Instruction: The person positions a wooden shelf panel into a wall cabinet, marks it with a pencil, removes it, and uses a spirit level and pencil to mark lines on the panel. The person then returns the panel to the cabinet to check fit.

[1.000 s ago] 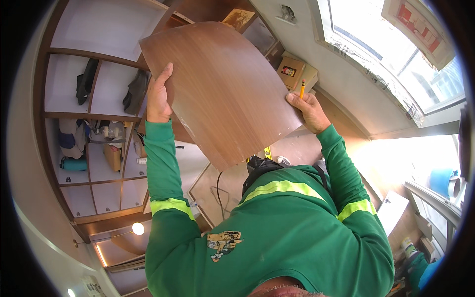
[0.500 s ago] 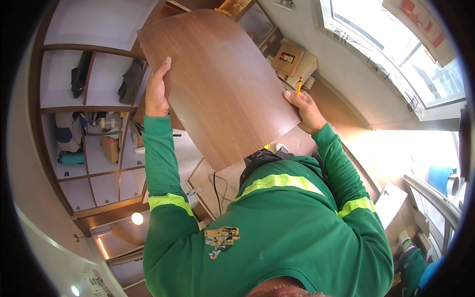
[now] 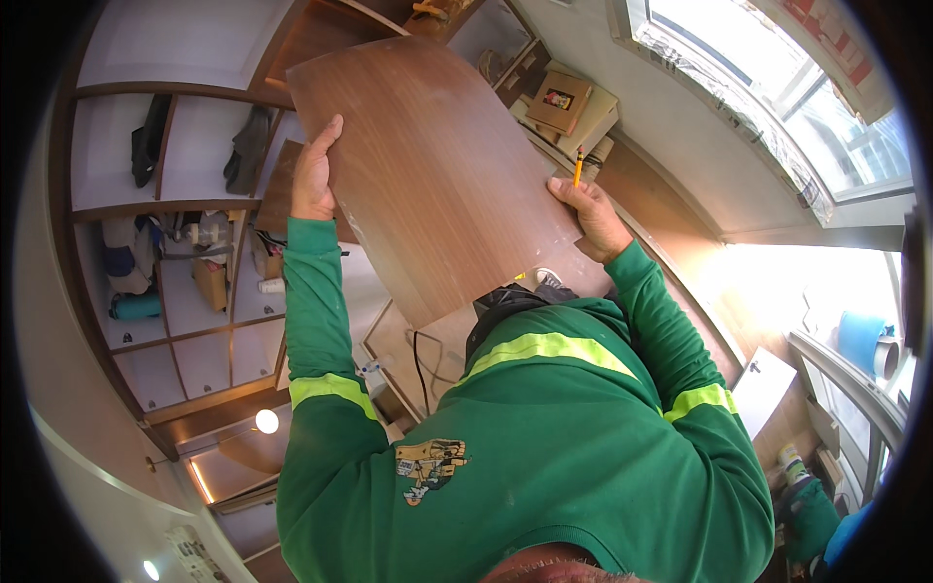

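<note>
A large brown wood-grain panel [image 3: 437,175] is held up in front of my body, its broad face toward me. Along its left edge my left hand [image 3: 315,173] grips it, with the thumb lying on the near face. My right hand [image 3: 591,216] is closed on the opposite edge, thumb on top. A yellow pencil [image 3: 578,169] sticks up from between the fingers of that same hand. The other fingers of both hands are hidden behind the panel.
A white cubby shelf [image 3: 199,204] with brown edges stands at the left, holding bags and bottles. Cardboard boxes [image 3: 560,103] are stacked beyond the panel. A window [image 3: 777,78] is at upper right. A dark cable [image 3: 419,374] hangs below the panel's lower corner.
The panel has tilted and dropped slightly in view, its far edge coming lower. Both hands keep their hold, and the pencil stays in the right hand.
</note>
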Tool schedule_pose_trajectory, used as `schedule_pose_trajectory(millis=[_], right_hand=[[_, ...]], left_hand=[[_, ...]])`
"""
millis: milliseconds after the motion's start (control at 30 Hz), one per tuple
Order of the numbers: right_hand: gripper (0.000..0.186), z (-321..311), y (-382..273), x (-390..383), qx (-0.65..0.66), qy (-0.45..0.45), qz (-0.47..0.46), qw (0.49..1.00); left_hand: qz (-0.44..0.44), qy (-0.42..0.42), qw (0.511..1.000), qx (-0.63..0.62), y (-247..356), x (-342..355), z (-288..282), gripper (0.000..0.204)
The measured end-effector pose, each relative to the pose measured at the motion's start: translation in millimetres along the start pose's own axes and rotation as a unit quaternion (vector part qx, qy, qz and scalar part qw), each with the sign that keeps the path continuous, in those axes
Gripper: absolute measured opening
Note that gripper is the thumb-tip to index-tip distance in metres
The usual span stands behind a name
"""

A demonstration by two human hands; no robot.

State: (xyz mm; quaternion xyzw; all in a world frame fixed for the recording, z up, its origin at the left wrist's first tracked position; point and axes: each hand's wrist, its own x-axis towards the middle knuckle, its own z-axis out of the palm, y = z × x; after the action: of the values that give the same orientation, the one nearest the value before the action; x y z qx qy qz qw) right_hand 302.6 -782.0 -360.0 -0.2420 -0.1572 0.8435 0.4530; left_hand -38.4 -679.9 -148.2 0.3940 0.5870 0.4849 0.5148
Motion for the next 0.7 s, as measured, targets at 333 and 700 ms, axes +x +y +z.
schedule_pose_trajectory(millis=[333, 700], right_hand=[[0.034, -9.6, 9.8, 6.6, -0.019, -0.009, 0.027, 0.999], [0.033, -5.5, 14.9, 0.3, -0.041, -0.033, 0.054, 0.997]], left_hand=[[0.009, 0.022, 1.0, 0.005, -14.1, -4.2, -8.2, 0.05], [0.046, 0.021, 0.999, 0.014, -12.5, -13.5, -15.0, 0.052]])
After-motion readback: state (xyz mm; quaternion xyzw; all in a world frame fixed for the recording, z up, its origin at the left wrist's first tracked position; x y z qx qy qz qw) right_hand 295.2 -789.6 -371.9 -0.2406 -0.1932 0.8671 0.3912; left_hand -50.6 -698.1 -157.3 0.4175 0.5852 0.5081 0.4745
